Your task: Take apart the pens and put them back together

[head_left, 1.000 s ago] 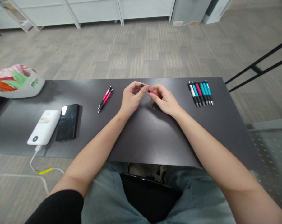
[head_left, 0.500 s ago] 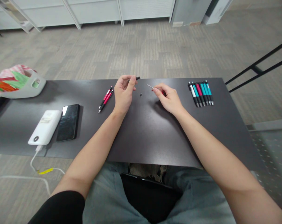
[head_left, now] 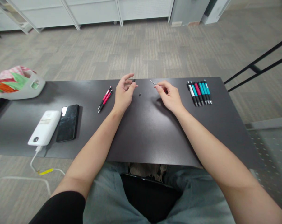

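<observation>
My left hand [head_left: 122,95] holds a short black pen part [head_left: 133,80] between thumb and fingers, its upper fingers lifted away from it; most of the part is hidden. Across a small gap, my right hand [head_left: 171,97] pinches a pen piece whose thin silvery end, like a refill with a spring [head_left: 152,82], points up and left. A bit of red shows inside that hand. Between the hands, a tiny dark metallic piece [head_left: 140,94] lies on the dark table [head_left: 141,133]. Two red-and-black pens [head_left: 105,100] lie left of my left hand.
Several white, teal and red pens [head_left: 198,93] lie in a row on the right. On the left are a black phone [head_left: 68,123], a white power bank [head_left: 44,127] with a cable, and a white basket [head_left: 35,88] with colourful contents. A black metal rail [head_left: 255,68] stands beyond the right edge.
My left fingers have spread and less of the black part sticks out. My right hand has shifted slightly right with the silvery end, widening the gap between the hands.
</observation>
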`<state>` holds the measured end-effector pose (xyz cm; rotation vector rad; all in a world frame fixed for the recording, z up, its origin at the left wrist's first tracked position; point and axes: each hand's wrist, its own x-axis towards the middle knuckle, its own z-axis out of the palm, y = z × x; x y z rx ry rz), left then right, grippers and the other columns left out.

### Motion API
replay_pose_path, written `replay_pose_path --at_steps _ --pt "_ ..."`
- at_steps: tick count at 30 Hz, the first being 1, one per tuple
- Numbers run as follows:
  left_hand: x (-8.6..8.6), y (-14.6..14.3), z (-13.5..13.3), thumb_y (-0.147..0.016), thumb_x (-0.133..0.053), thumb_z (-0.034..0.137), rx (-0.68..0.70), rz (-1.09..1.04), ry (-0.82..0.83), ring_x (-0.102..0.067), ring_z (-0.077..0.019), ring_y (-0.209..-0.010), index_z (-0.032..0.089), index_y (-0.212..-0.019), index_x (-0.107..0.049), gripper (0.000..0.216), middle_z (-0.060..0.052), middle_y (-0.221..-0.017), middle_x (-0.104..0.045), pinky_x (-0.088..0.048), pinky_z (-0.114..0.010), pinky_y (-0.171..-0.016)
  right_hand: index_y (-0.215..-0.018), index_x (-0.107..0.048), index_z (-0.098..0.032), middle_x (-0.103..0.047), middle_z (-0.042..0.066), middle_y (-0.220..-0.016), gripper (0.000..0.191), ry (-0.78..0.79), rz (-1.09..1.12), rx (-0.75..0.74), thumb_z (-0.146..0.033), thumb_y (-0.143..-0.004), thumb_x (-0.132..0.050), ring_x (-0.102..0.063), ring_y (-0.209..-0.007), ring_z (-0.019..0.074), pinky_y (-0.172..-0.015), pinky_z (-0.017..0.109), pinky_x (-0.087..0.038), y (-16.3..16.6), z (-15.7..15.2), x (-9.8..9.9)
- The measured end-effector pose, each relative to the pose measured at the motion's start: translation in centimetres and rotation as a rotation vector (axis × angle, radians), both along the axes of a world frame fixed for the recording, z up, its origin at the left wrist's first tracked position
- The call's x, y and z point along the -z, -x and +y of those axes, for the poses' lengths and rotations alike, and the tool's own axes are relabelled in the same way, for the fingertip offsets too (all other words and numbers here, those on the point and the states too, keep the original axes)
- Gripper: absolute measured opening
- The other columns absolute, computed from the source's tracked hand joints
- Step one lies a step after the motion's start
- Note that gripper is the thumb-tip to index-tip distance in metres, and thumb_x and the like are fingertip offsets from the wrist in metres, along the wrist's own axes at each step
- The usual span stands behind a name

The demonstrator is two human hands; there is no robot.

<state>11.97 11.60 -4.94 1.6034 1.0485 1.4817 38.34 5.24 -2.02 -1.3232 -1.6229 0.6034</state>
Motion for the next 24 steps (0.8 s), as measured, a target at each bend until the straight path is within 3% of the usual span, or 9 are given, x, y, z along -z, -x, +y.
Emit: replay_pose_path --at_steps 4,9,12,18,24 --pt "-0.9 -0.4 -0.6 -0.11 -0.096 0.052 0.03 -0.05 0.041 -0.092 -0.0228 -0.106 0.029 -0.132 -0.083 0.034 -0.006 -0.118 -0.086 -0.07 -0.034 -0.099 -0.107 -0.082 -0.031 -0.055 0.0 -0.08 0.051 -0.005 0.012 -0.012 -0.08 -0.117 -0.072 -0.05 -0.079 0.0243 -0.085 0.041 -0.048 0.0 0.0 0.1" --pt "-2.3 -1.2 -1.7 -0.102 -0.104 0.039 0.025 -0.078 0.13 -0.087 -0.0201 -0.096 0.027 -0.114 -0.084 0.026 -0.004 -0.101 -0.09 -0.068 -0.03 -0.094 -0.104 -0.082 -0.031 -0.057 0.0 -0.079 0.053 0.014 0.024 -0.008 -0.083 -0.115 -0.076 -0.05 -0.08 0.0248 -0.084 0.041 -0.05 0.1 0.0 -0.1" --pt "-2.8 -1.4 -2.3 -0.102 -0.1 0.029 0.036 0.067 0.104 -0.087 -0.0216 -0.096 0.028 -0.11 -0.088 0.014 -0.003 -0.101 -0.092 -0.067 -0.033 -0.095 -0.103 -0.082 -0.031 -0.059 0.0 -0.079 0.052 0.016 0.029 -0.009 -0.082 -0.114 -0.077 -0.051 -0.079 0.0246 -0.084 0.041 -0.051 0.1 0.0 -0.2" --pt "-2.5 -1.6 -3.0 -0.099 -0.099 0.02 0.013 0.461 -0.037 -0.088 -0.034 -0.116 0.033 -0.114 -0.095 0.021 -0.003 -0.113 -0.097 -0.05 -0.056 -0.126 -0.105 -0.083 -0.031 -0.06 0.0 -0.079 0.053 0.015 0.025 -0.023 -0.083 -0.114 -0.076 -0.052 -0.079 0.0244 -0.084 0.041 -0.05 0.1 0.0 -0.1" --pt "-1.4 -1.7 -2.4 -0.101 -0.101 0.024 -0.012 0.566 0.004 -0.081 -0.0403 -0.126 0.036 -0.118 -0.096 0.022 -0.006 -0.121 -0.096 -0.039 -0.061 -0.127 -0.106 -0.083 -0.03 -0.06 0.0 -0.08 0.05 0.005 0.031 -0.04 -0.079 -0.115 -0.077 -0.052 -0.079 0.0241 -0.083 0.04 -0.049 0.2 -0.1 -0.1"
